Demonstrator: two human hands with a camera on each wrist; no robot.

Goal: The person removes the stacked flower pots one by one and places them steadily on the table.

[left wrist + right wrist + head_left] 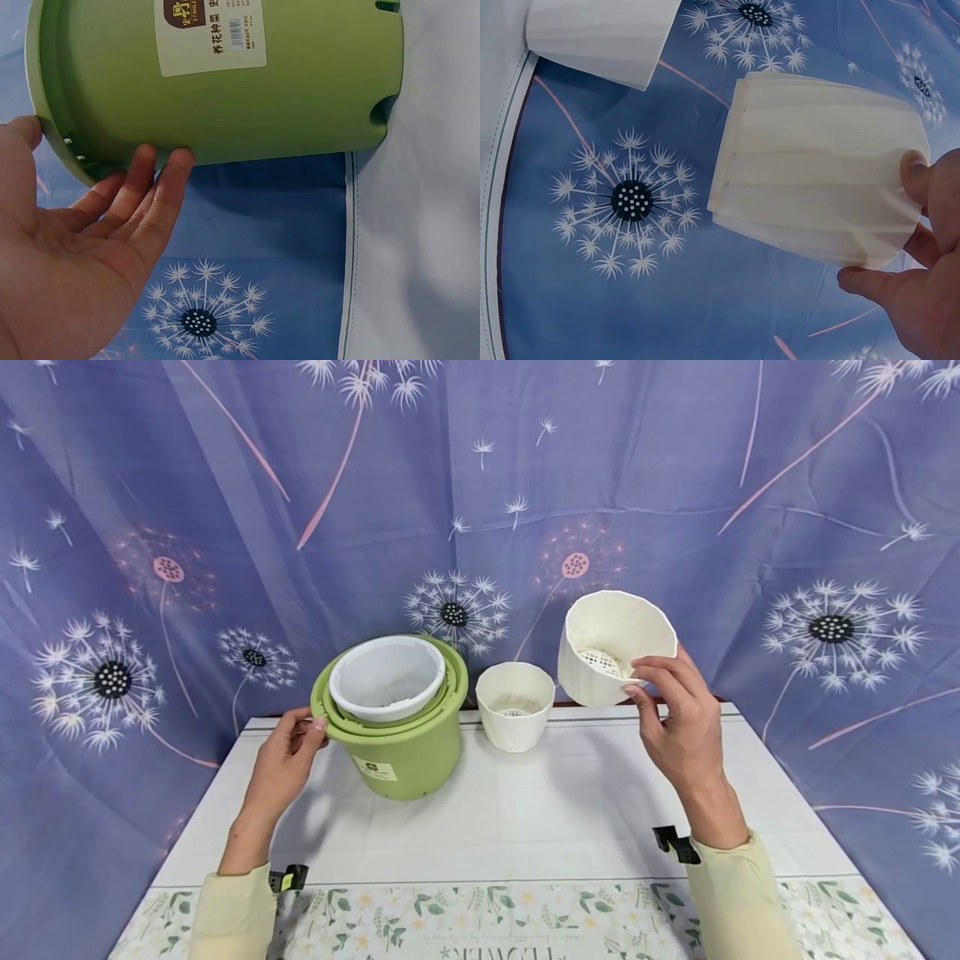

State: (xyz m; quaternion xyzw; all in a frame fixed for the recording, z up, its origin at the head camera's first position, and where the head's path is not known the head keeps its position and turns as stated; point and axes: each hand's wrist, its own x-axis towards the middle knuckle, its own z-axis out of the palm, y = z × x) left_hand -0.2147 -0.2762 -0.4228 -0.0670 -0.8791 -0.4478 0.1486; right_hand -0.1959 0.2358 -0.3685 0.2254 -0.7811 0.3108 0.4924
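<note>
A large green flower pot (408, 760) stands at the back left of the table, with another green rim and a pale grey-white pot (386, 681) nested inside it. My left hand (285, 760) pinches its rim from the left; in the left wrist view the thumb lies over the rim and the fingers (169, 176) touch the wall below. A white faceted flower pot (581, 664) is lifted above the table's back right, tilted so its perforated bottom shows. Gripping its rim is my right hand (682, 727), thumb and fingers on either side.
A smaller white pot (516, 718) stands between the green pot and the lifted one, near the table's back edge. Purple dandelion-print curtains (480, 485) hang behind and at both sides. A white cloth (510, 827) with a floral front border covers the table.
</note>
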